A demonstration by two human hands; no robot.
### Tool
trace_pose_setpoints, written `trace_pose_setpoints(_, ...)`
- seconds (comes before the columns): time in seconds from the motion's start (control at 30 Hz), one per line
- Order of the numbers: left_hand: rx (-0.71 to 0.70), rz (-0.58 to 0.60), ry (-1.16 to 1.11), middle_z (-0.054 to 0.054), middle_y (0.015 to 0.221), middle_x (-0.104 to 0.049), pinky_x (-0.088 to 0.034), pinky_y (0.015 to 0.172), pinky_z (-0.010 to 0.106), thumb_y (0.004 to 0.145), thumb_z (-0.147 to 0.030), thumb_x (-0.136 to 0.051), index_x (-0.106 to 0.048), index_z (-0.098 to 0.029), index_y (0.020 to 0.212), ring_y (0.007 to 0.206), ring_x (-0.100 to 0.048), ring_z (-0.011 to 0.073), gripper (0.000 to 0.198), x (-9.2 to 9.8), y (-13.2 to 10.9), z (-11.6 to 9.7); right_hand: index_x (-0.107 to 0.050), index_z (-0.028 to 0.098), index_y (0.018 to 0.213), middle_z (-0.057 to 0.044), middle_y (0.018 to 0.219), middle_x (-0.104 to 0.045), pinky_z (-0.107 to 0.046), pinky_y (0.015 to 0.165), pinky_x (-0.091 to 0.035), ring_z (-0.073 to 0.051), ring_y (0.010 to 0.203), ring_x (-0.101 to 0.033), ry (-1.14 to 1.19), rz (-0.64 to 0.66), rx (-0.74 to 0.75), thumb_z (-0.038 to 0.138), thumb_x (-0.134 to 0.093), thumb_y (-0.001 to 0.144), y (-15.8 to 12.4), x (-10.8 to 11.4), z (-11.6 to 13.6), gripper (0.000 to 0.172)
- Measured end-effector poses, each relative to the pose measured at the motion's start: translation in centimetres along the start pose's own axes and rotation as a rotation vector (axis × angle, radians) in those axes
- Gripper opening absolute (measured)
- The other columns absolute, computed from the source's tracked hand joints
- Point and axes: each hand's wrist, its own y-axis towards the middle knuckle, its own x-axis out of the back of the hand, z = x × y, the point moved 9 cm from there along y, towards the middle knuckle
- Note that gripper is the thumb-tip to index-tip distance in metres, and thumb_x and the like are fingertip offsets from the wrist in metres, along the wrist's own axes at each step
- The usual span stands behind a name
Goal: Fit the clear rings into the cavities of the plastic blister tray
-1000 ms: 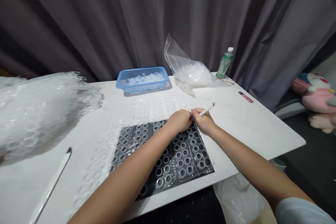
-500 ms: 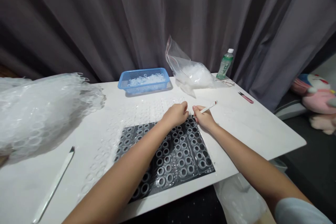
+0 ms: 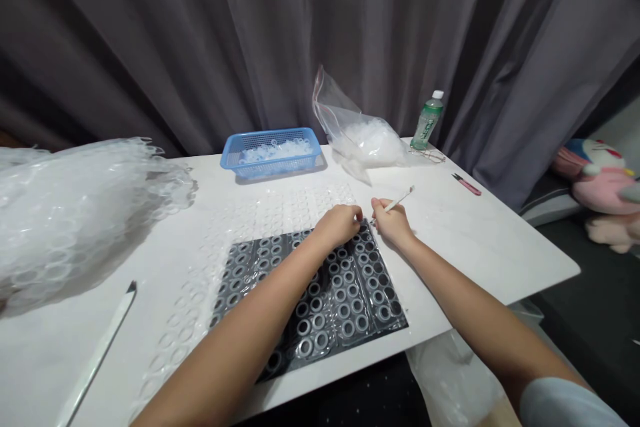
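Observation:
A black mat [image 3: 373, 340] lies near the front table edge, covered by clear plastic sheeting with rows of pale rings [image 3: 344, 310]. My left hand [image 3: 341, 223] is over the mat's far right corner, its fingers curled together in a pinch. Something small and whitish shows at its fingertips, too small to name. Just right of that corner, my right hand [image 3: 394, 221] grips a slim white pen-like tool [image 3: 400, 197], held slanted with its dark end pointing up and away. The tool's lower end is close to the left fingertips. My left forearm hides part of the mat.
Behind the mat stand a blue basket [image 3: 273, 170] of clear pieces, a zip bag [image 3: 373, 143] of white pieces and a bottle [image 3: 428, 121]. Pink-handled snips [image 3: 467, 185] lie right. A large bundle of clear sheets [image 3: 75, 213] and a longer white tool [image 3: 103, 350] are left.
My left hand has dropped slightly toward the mat's corner, its fingers reshaping. The right hand still holds the pen-like tool, now angled a little steeper. The whole view has shifted slightly.

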Motion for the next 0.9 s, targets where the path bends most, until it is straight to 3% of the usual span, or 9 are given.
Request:
trace_pose_setpoints(0.17,-0.027,0.032,-0.024,0.005,0.083,-0.071,-0.046,0.075,0.027,0.075,-0.018,-0.054,-0.071,-0.022,0.091,0.082,-0.064,0.0201,0.023,-0.1,0.7,0.0,-0.048,0.021,0.055,0.004,0.037,-0.043,-0.024,0.039,-0.032,-0.011,0.034,-0.041,0.145,0.054,-0.014,0.051,-0.043,0.084,-0.1,-1.0,-0.1,0.042)
trace_pose_setpoints(0.63,-0.066,0.042,-0.098,0.005,0.076,-0.069,-0.045,0.071,0.027,0.075,-0.02,-0.054,-0.07,-0.018,0.079,0.075,-0.062,0.0191,0.017,-0.2,1.1,-0.1,-0.049,0.021,0.056,0.003,0.042,-0.049,-0.025,0.049,-0.036,-0.013,0.043,-0.047,-0.024,0.101,0.061,0.049,-0.041,0.087,-0.2,-1.5,0.4,0.043)
trace_pose_setpoints(0.73,-0.03,0.011,-0.139,0.004,0.077,-0.069,-0.045,0.067,0.024,0.082,-0.021,-0.046,-0.067,-0.016,0.082,0.071,-0.062,0.016,0.022,0.8,1.3,0.8,-0.048,0.021,0.054,0.003,0.041,-0.048,-0.025,0.049,-0.035,-0.013,0.043,-0.047,-0.039,0.103,0.035,0.047,-0.041,0.086,0.0,-1.6,0.4,0.041)
trace_pose_setpoints(0.83,0.058,-0.063,-0.166,0.006,0.078,-0.068,-0.044,0.056,0.023,0.09,-0.021,-0.028,-0.063,-0.012,0.091,0.059,-0.059,0.0134,0.036,2.9,1.5,2.8,-0.048,0.021,0.053,0.003,0.038,-0.047,-0.025,0.047,-0.035,-0.013,0.04,-0.046,-0.032,0.112,0.011,0.045,-0.043,0.084,0.8,-1.9,0.4,0.039)
trace_pose_setpoints(0.9,0.088,-0.106,-0.159,0.007,0.077,-0.067,-0.044,0.054,0.024,0.091,-0.024,-0.026,-0.062,-0.012,0.088,0.056,-0.058,0.0137,0.038,4.1,1.4,3.6,-0.048,0.021,0.053,0.004,0.037,-0.046,-0.025,0.045,-0.035,-0.013,0.037,-0.044,-0.017,0.108,-0.005,0.044,-0.043,0.083,1.5,-2.1,0.5,0.038)
